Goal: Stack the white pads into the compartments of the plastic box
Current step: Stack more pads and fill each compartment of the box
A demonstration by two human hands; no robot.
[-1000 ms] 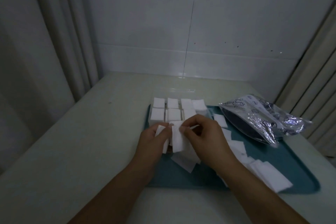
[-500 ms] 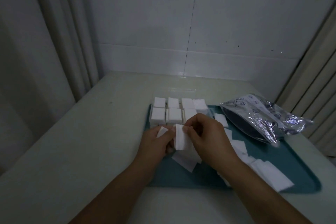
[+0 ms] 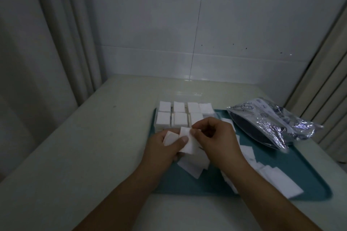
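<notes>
Both hands work above the near-left part of 1 teal tray (image 3: 281, 180) on the desk (image 3: 75, 155). The left hand (image 3: 163, 148) grips 1 small wad of pads (image 3: 170, 138), fingers curled round it, thumb pressing on a second pad (image 3: 187, 141). The right hand (image 3: 216, 140) pinches the upper edge of that second pad between thumb and forefinger; its other fingers are curled.

The clear box (image 3: 185, 116) sits at the tray's far-left corner. 7 compartments filled with white pads are visible, 4 in the far row and 3 in the near row; the rest is hidden behind the hands.

Loose pads (image 3: 277, 178) lie scattered on the tray, uncountable where they overlap. 1 foil bag (image 3: 270, 120) rests on the tray's far-right edge.
</notes>
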